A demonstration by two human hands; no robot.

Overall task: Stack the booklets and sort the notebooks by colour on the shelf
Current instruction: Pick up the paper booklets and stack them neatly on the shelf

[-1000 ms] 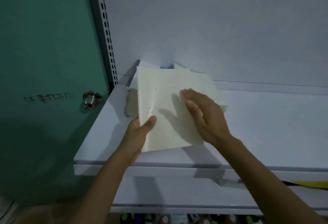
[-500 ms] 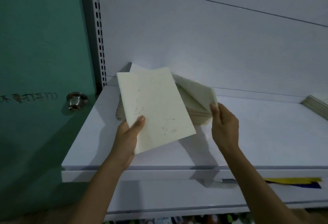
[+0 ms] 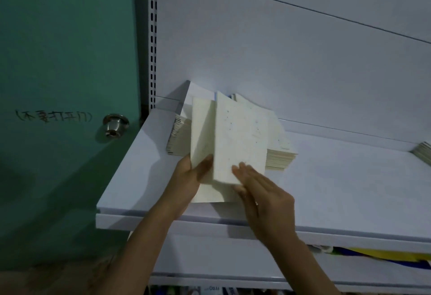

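Seen from the head camera, a person's two bare hands work at the left end of a white shelf (image 3: 338,189), with two cream, speckled booklets raised in front of the stock. The left hand (image 3: 186,178) grips the first booklet (image 3: 201,131) by its lower edge, thumb (image 3: 206,162) curled over the front cover and the other fingers hidden behind it. The second booklet (image 3: 240,136) overlaps the first on its right side and stands nearly upright. The right hand (image 3: 265,194) lies against its lower right corner with fingers (image 3: 245,171) straight and close together, touching the cover; whether the thumb is hooked behind the booklet cannot be told. Directly behind the two booklets, one untidy pile of cream booklets (image 3: 281,154) rests on the shelf against the grey back panel (image 3: 279,61), its edges showing to either side of them. A second pile (image 3: 424,152) sits well apart at the shelf's right end, cut off by the frame. One perforated upright (image 3: 152,38) borders the shelving on the left, beside a green door (image 3: 58,49) with one metal knob (image 3: 115,123) and a line of handwriting. On the lower shelf (image 3: 233,259), yellow and blue covers (image 3: 373,254) show at the right.
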